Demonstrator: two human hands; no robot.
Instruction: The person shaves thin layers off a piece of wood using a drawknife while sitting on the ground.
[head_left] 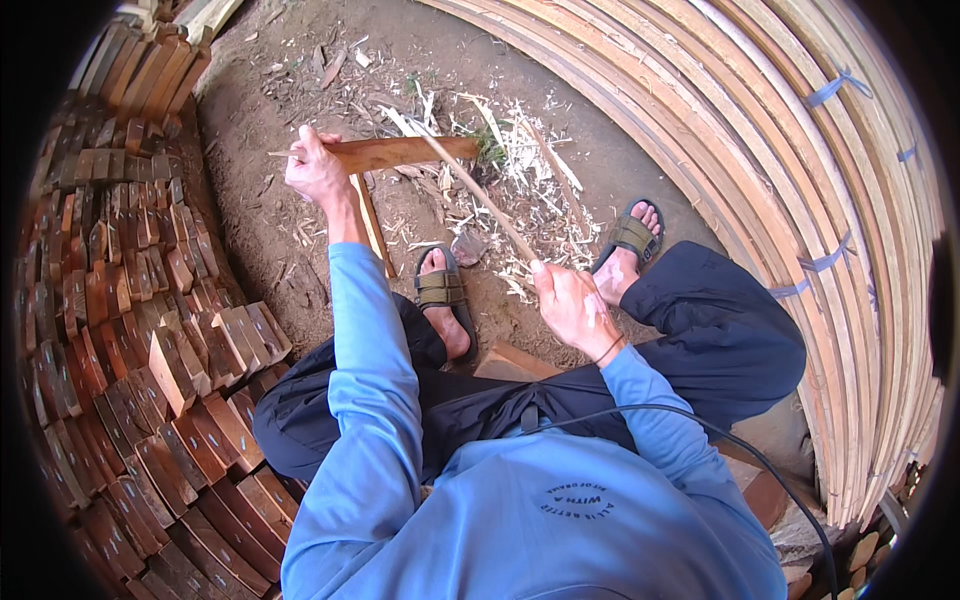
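My left hand (318,172) is closed around a long flat brown strip (405,152), wide and blade-like to the right of the fist. A thin pointed end pokes out on the left; whether the strip is wood or metal is unclear. My right hand (572,305), lower and nearer, grips the near end of a thin wooden stick (485,205). The stick slants up and left, crossing the brown strip in the picture; whether they touch cannot be made out. Below the strip, a pale narrow piece of wood (370,225) runs down toward my left foot.
Pale wood shavings (540,165) litter the dirt between my sandalled feet. Stacked short wood blocks (150,340) rise along the left. Long bowed wooden strips (780,150), tied with blue bands, curve along the right. A black cable (700,420) crosses my right arm.
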